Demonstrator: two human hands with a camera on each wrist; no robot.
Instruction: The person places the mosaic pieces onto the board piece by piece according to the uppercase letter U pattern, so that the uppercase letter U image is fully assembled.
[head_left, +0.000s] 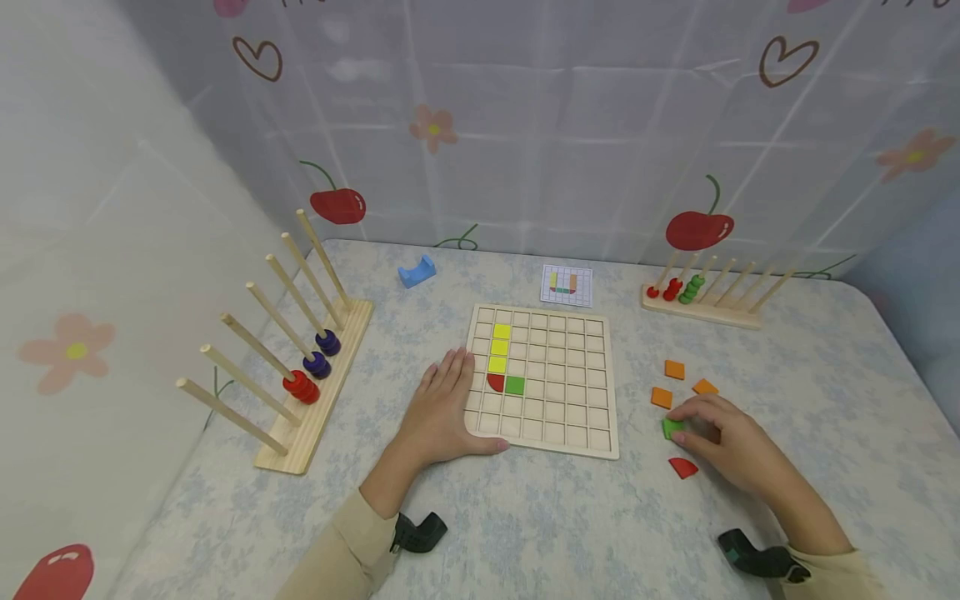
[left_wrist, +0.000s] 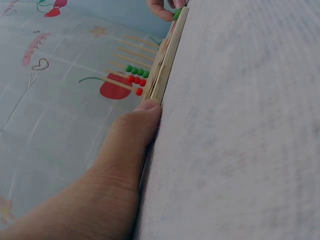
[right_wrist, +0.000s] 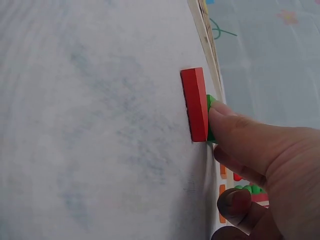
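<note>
My left hand [head_left: 442, 414] rests against the left edge of a wooden grid board [head_left: 558, 396], its fingers straight and its thumb along the near edge. In the board's cells lie a column of yellow squares [head_left: 498, 347], a red quarter-round piece [head_left: 496, 382] below them and a green square [head_left: 514, 386] beside that. Off to the right, my right hand [head_left: 727, 442] pinches another green square tile [head_left: 670, 429] between thumb and finger at the table. A loose red quarter-round piece [right_wrist: 196, 105] lies just in front of that tile in the right wrist view.
Orange tiles [head_left: 674, 369] lie beyond my right hand. A pattern card [head_left: 566, 286] and a blue holder [head_left: 417, 272] are at the back. Peg racks with coloured beads stand on both sides: a large one [head_left: 337, 375] left, a smaller one [head_left: 701, 312] back right.
</note>
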